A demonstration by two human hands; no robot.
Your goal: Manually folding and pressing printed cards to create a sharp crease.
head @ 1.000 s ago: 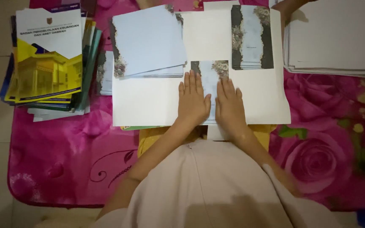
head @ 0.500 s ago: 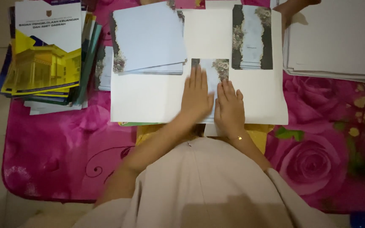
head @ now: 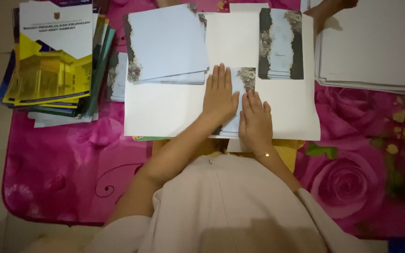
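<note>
My left hand (head: 220, 96) and my right hand (head: 256, 122) lie flat, side by side, pressing down on a small pale-blue card with a floral edge (head: 242, 82). That card rests on a large white sheet (head: 165, 110) spread over the pink cloth. Above my left hand sits a stack of pale-blue floral-edged cards (head: 165, 42). A folded card with dark floral borders (head: 281, 44) lies above my right hand.
A pile of yellow-and-blue booklets (head: 55, 58) stands at the far left. A stack of white paper (head: 376, 44) lies at the upper right, with another person's hand (head: 329, 9) at its edge. The pink rose-patterned cloth (head: 352, 182) covers the surface.
Both hands stay flat on the small card; they have slid slightly up and apart. The view has shifted a little.
</note>
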